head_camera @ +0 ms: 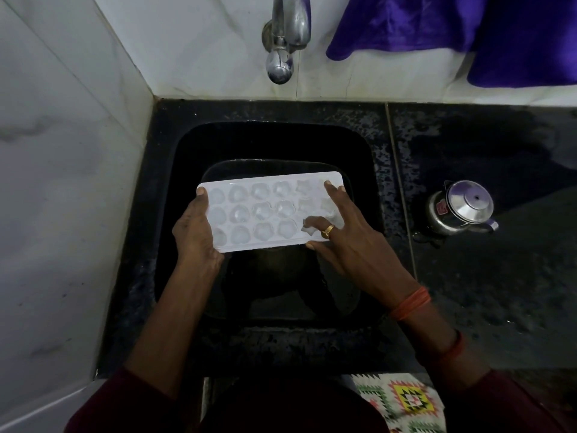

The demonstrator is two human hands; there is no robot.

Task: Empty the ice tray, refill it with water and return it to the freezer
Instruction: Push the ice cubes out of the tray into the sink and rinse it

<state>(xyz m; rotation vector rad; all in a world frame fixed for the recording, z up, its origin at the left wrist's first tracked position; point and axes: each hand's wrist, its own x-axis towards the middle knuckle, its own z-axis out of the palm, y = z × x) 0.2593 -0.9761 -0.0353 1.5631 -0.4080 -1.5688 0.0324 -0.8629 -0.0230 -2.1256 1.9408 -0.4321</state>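
Fingers of left hand and right hand clasp ice tray ends.

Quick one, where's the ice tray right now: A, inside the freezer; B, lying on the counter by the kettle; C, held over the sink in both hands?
C: the left hand grips one end of the ice tray and the right hand holds the other, above the sink.

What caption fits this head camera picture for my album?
The left hand and right hand hold a white ice tray with ice in it over the black sink.
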